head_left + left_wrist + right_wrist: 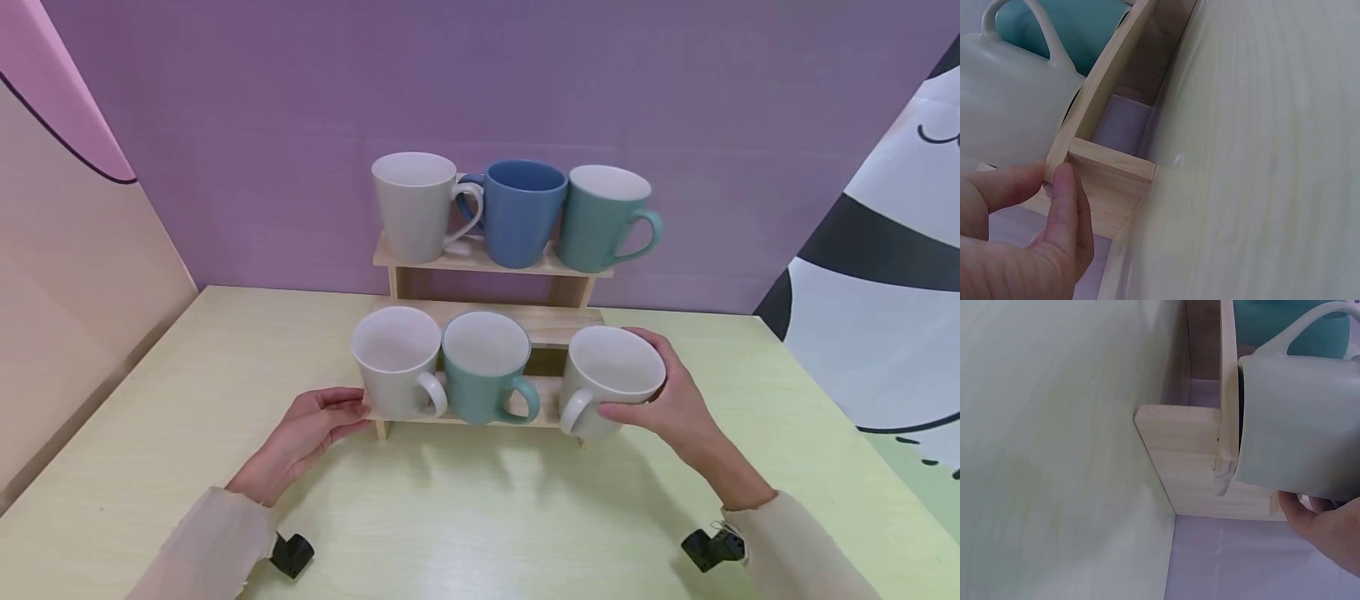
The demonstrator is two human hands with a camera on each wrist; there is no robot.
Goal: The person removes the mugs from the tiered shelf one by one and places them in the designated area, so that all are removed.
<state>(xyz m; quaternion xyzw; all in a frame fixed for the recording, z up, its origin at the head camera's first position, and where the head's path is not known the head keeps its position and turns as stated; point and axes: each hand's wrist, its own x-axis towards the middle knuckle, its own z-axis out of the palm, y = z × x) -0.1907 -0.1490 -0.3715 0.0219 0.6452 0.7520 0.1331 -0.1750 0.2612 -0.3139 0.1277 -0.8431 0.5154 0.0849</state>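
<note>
A wooden tiered stand (547, 325) holds mugs on its top and bottom steps. My right hand (678, 400) grips a white mug (615, 362) from its right side, thumb toward the front near the handle. That mug sits at the right end of the bottom step, and in the right wrist view its base is right at the board. With thumb and fingers, my left hand (318, 429) pinches the left front corner of the bottom step. Beside that hand stands another white mug (393, 367), and a teal mug (483, 367) is in the middle.
On the top step are a white mug (414, 208), a blue mug (522, 212) and a second teal mug (603, 221). The stand rests on a pale wood table (450, 525), close to a purple backdrop (480, 75). Light-coloured panels rise at both sides.
</note>
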